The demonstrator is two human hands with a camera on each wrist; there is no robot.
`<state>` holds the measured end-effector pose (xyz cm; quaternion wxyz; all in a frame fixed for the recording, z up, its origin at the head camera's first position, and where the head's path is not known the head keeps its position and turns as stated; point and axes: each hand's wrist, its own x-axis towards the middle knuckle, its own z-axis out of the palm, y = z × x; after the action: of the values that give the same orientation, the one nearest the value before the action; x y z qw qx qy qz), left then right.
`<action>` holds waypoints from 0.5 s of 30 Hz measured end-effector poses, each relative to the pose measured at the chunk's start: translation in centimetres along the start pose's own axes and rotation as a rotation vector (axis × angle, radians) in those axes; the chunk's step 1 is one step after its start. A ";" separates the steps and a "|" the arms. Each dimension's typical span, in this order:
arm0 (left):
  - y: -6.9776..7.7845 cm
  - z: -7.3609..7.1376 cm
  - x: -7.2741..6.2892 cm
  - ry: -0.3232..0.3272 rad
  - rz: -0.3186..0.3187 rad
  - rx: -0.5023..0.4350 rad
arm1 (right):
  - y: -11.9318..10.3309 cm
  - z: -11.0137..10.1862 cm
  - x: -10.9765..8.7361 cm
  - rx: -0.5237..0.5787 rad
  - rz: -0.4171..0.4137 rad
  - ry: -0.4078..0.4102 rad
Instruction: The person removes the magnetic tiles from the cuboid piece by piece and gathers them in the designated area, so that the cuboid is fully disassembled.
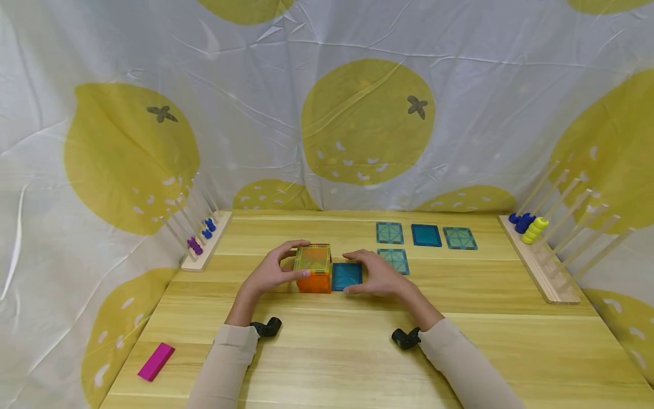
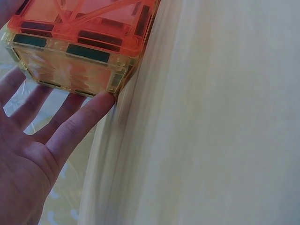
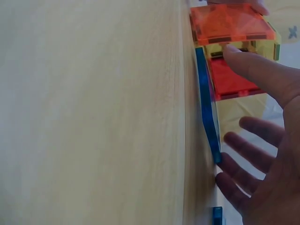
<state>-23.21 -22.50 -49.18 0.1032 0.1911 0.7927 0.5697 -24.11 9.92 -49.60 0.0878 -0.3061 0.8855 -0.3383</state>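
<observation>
My left hand (image 1: pixel 271 268) holds a box of translucent magnetic tiles (image 1: pixel 313 279), with a yellow top and an orange front. Its thumb lies at the front upper edge and a finger reaches the back edge. In the left wrist view several fingers (image 2: pixel 79 124) touch the yellow side of the box (image 2: pixel 70 68). Right of the box a blue magnetic tile (image 1: pixel 347 276) lies flat on the table. My right hand (image 1: pixel 378 274) arches around that tile's right side, fingers spread. In the right wrist view a fingertip meets the end of the blue tile (image 3: pixel 206 103), and a red tile (image 3: pixel 232 79) shows in the box.
Behind the right hand lie pale teal tiles (image 1: pixel 390 233) and another dark blue tile (image 1: pixel 426 235). Peg racks stand at left (image 1: pixel 204 244) and right (image 1: pixel 541 267), holding coloured beads. A magenta block (image 1: pixel 156 361) lies front left. Patterned cloth (image 1: pixel 255 113) hangs behind the wooden table (image 1: pixel 327 352).
</observation>
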 end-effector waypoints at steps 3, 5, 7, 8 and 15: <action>0.0 0.0 0.0 0.001 0.002 0.002 | 0.0 0.2 0.3 -0.012 0.001 -0.007; 0.0 0.0 0.0 0.002 0.003 0.001 | 0.0 0.3 0.4 -0.020 0.000 -0.012; 0.0 0.0 0.0 0.001 0.004 -0.002 | -0.1 0.4 0.6 -0.036 -0.002 -0.014; 0.0 0.0 0.0 0.002 0.003 -0.004 | -0.1 0.4 0.7 -0.046 -0.002 -0.015; 0.0 0.2 0.0 0.008 0.005 -0.002 | -0.3 0.8 1.0 -0.135 0.018 -0.022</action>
<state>-23.14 -22.35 -49.18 0.0987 0.1906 0.7922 0.5713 -24.48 8.71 -49.94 0.0797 -0.3072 0.9080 -0.2735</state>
